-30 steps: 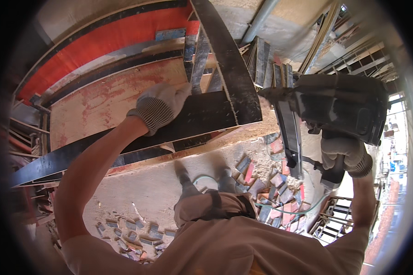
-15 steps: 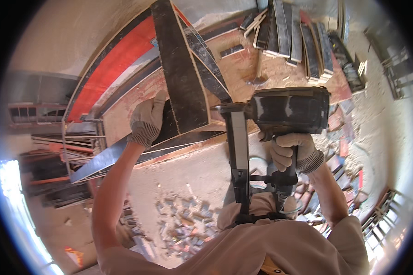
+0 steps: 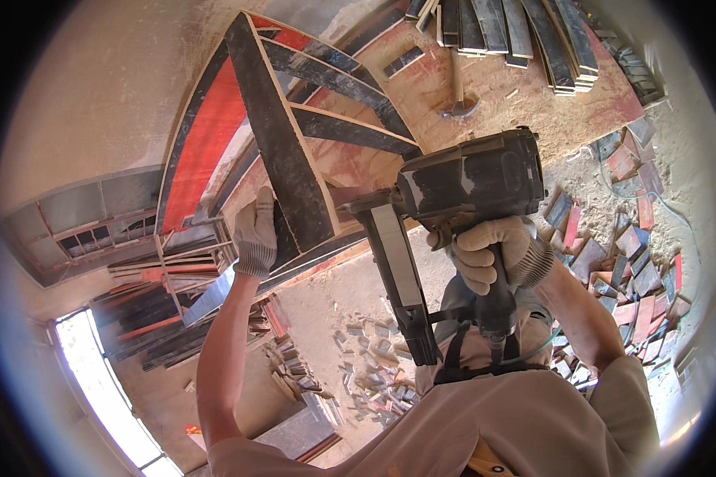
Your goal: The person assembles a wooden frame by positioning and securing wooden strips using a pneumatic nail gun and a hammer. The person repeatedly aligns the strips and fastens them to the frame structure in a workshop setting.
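Observation:
My left hand, in a pale knit glove, grips the lower edge of a long black-faced plywood strip that stands across a frame of red and black boards. My right hand, also gloved, is closed around the handle of a dark nail gun. The gun's nose points left at the strip's lower end, and its long magazine slants down toward my body. A hose or strap hangs below the handle.
A stack of dark plywood strips lies at the top right, with a hammer below it. Small red and black offcuts litter the sandy floor at right and below the frame. More boards are piled at left.
The view has swung around. The nail gun has come in closer to the strip's lower end, and my left hand has stayed on the strip.

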Demonstrator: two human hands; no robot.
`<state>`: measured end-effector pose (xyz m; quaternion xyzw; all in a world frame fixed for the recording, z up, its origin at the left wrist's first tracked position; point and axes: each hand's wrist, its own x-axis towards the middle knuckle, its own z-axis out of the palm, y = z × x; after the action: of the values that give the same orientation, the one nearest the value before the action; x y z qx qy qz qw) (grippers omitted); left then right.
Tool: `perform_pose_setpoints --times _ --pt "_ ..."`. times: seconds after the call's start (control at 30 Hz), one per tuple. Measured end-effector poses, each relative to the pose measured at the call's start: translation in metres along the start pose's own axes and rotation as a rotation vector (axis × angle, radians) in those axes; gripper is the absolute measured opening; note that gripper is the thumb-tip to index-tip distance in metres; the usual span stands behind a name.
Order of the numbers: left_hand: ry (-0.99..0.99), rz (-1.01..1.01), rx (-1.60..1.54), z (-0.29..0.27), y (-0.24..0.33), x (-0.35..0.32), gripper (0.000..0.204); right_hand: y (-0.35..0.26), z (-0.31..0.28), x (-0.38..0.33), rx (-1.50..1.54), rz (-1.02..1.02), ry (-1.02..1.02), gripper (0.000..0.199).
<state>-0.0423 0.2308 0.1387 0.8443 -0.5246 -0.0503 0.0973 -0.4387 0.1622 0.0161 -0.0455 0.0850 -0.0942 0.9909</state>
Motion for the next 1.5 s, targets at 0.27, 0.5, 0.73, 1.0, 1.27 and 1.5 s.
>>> perform_pose_setpoints --times 0.27,0.5,0.73,1.0,1.27,1.5 --pt "-0.001 0.012 -0.044 0.002 -0.011 -0.002 0.069 -0.009 -0.015 -0.006 0.012 0.012 0.061 0.039" --pt "-0.032 -0.032 -0.132 0.002 -0.033 -0.002 0.063 -0.007 -0.035 0.007 0.097 0.093 0.132 0.009" --pt "-0.053 -0.018 -0.209 0.001 -0.025 -0.006 0.059 -0.005 -0.042 0.014 0.136 0.111 0.136 0.013" --pt "-0.086 -0.003 -0.172 -0.003 -0.016 -0.005 0.059 -0.018 -0.034 0.016 -0.08 0.133 0.145 0.031" --pt "-0.12 -0.07 -0.185 -0.007 -0.019 -0.011 0.06 -0.03 -0.035 0.004 -0.247 0.13 0.278 0.019" --pt "-0.003 0.28 0.045 -0.009 -0.02 -0.013 0.049 -0.038 -0.133 0.003 0.145 0.093 0.453 0.023"
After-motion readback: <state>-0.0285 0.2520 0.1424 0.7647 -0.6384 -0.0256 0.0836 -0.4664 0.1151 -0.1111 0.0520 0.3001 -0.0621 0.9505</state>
